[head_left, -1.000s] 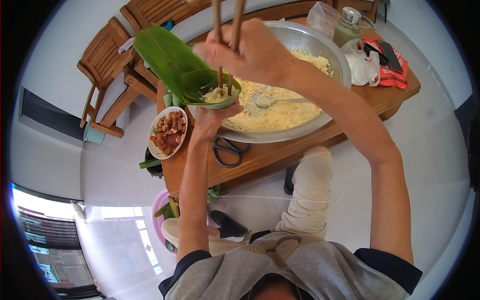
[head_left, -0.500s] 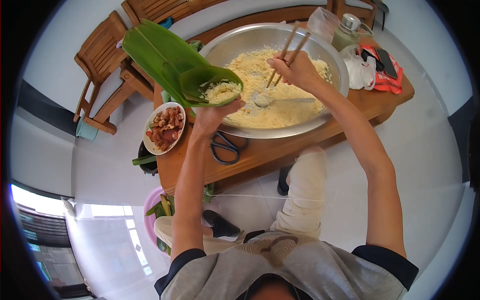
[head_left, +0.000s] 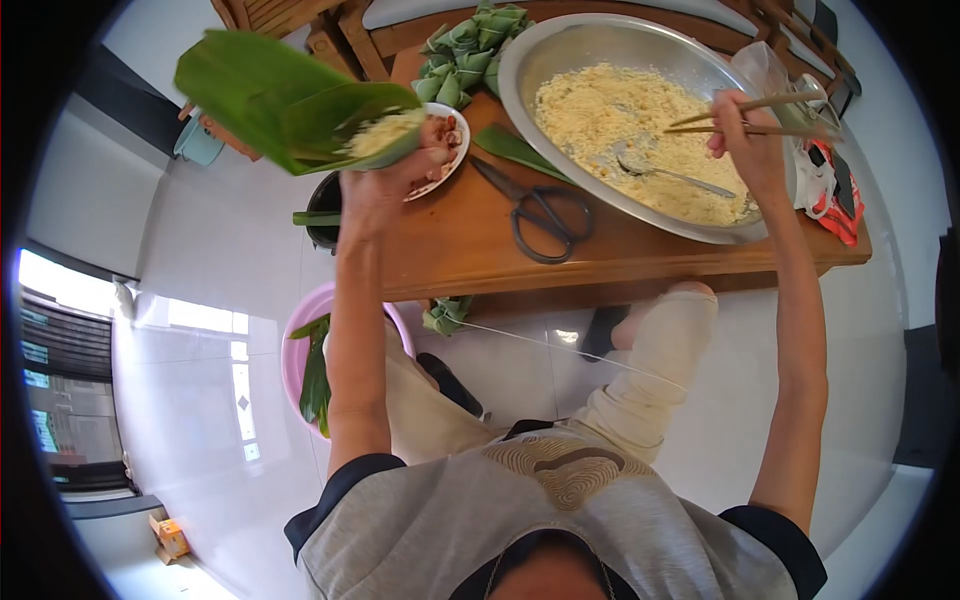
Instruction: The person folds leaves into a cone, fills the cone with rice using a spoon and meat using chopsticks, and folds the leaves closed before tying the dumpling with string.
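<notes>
My left hand [head_left: 383, 195] is closed around green leaves [head_left: 255, 90] folded into a cone, with pale yellow rice [head_left: 388, 133] in its mouth. Behind that hand, partly hidden, is a white plate [head_left: 464, 130] of meat pieces. My right hand [head_left: 752, 150] grips a pair of wooden chopsticks [head_left: 775, 101] above the right side of a large metal basin [head_left: 515, 75]. Loose rice [head_left: 620, 100] covers the basin's bottom, and a metal spoon [head_left: 690, 180] lies on it. Black-handled scissors [head_left: 550, 222] rest on the wooden table between my hands.
Several wrapped leaf parcels [head_left: 470, 50] are piled behind the plate. A flat leaf [head_left: 525, 155] lies by the basin. A string runs from a parcel [head_left: 446, 315] below the table edge towards my knee. A pink tub [head_left: 292, 365] with leaves stands on the floor.
The view has shifted, bringing the parcels and whole scissors into sight. My left hand has carried the filled leaf cone towards the meat plate. The chopsticks have swung from steep to nearly level.
</notes>
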A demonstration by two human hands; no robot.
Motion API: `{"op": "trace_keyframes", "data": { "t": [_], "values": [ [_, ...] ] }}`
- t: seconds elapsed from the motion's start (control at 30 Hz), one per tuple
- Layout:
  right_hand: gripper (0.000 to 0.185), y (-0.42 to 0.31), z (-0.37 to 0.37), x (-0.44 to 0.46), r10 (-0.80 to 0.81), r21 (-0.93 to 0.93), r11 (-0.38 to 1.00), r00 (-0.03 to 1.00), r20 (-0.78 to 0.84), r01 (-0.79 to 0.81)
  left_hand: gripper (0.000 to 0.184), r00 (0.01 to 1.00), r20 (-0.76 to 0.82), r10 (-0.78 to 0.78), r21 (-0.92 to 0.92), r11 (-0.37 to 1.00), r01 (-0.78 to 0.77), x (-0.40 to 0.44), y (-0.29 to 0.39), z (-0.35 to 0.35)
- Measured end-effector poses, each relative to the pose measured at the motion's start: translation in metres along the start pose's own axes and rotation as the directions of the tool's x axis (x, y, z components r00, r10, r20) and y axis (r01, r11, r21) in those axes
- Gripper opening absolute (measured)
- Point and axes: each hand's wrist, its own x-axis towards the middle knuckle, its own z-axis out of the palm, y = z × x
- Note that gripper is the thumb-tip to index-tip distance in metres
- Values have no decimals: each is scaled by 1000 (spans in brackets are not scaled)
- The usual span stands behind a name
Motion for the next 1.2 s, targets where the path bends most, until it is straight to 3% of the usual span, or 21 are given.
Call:
{"op": "trace_keyframes", "data": {
  "t": [0.13,0.2,0.27,0.3,0.37,0.4,0.47,0.5,0.6,0.67,0.83,0.9,1.03,1.13,1.2],
  "values": [
    [24,1,5,-4,15,-312,950,999,32,-4,35,993,-104,60,-119,990,-73,-4,-17,-66],
    [26,-20,4,-1,-45,-274,961,999,10,46,38,988,-127,86,-161,981,-106,-4,-21,-84],
    [27,-51,12,3,-145,-8,989,985,-98,145,38,981,-181,75,-119,988,-98,-6,-28,-96],
    [27,-67,26,-1,-146,-16,989,985,-89,145,38,980,-186,70,-129,987,-95,-6,-31,-99],
    [26,-100,69,-9,-197,162,968,980,4,193,34,975,-204,90,-202,971,-132,-5,-38,-99],
    [25,-96,91,-13,-170,277,952,978,118,132,34,974,-210,86,-210,969,-130,-5,-41,-100],
    [19,-103,144,-22,-137,335,941,959,247,48,27,967,-248,60,-134,986,-95,-6,-44,-99],
    [17,-108,168,-23,-148,315,948,946,289,52,21,964,-252,80,-24,996,-89,-9,-37,-96],
    [19,-96,212,-16,-143,255,966,922,360,50,19,974,-221,41,-31,998,-49,-12,-46,-101],
    [21,-92,227,-12,-93,117,992,877,472,43,20,976,-213,42,-52,997,-55,-13,-53,-106],
    [21,-72,259,-11,-93,96,994,894,439,56,21,975,-223,13,-141,989,-46,-15,-60,-108],
    [22,-68,270,-9,-142,254,966,930,338,56,21,973,-232,3,-157,987,-41,-14,-62,-106],
    [23,-84,261,-3,-93,181,983,936,340,32,22,970,-239,52,-154,984,-91,-16,-65,-113],
    [23,-84,255,-1,-83,129,991,936,343,40,22,965,-263,-10,-245,968,-57,-15,-68,-119],
    [23,-79,262,-4,-78,178,984,939,336,18,22,965,-261,-5,-247,967,-62,-15,-70,-120]
  ]
}}
